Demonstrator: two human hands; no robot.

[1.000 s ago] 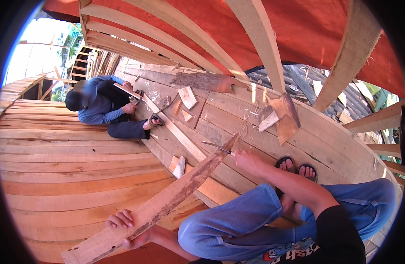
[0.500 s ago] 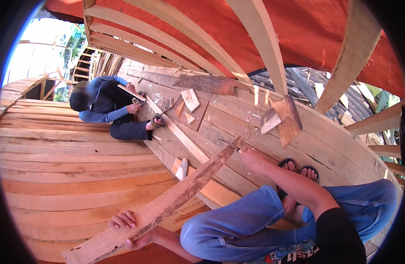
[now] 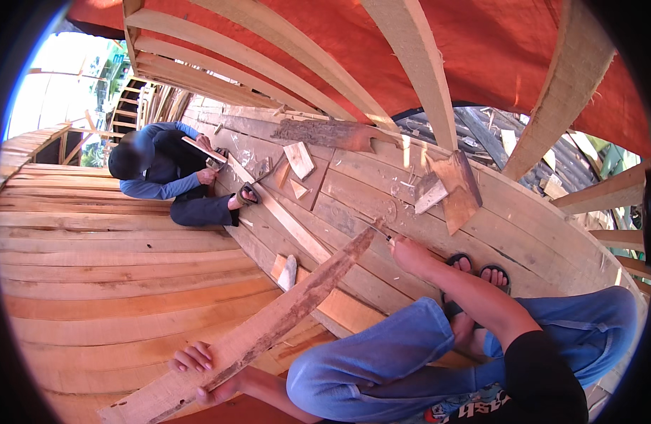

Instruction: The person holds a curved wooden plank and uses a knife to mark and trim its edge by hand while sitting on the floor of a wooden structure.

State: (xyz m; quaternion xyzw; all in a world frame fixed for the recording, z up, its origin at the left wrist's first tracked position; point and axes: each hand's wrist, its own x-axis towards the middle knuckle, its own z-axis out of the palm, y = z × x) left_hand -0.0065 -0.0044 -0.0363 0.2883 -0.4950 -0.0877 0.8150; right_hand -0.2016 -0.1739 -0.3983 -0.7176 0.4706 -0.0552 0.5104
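A long, rough-edged wooden plank (image 3: 283,318) runs slantwise from the lower left to the middle of the view. My left hand (image 3: 223,389) grips its near end, fingers over one edge and thumb on the other. At the far end, my right hand (image 3: 409,254) is closed round the handle of a knife (image 3: 379,231). Its thin blade shows beside the plank's narrow tip; whether the two touch I cannot make out. Dark bark-like patches mark the plank's right edge.
Opposite, a person (image 3: 166,169) works on a wooden strip (image 3: 202,148). Wood offcuts (image 3: 299,160), a bark slab (image 3: 322,134) and a long batten (image 3: 286,220) lie on the planked floor (image 3: 354,191). Curved ribs (image 3: 417,63) rise before a red tarp (image 3: 488,49).
My right hand has shifted slightly right with the knife, its blade now turned differently by the plank's tip. My left hand keeps its grip. The other person's hands have moved a little.
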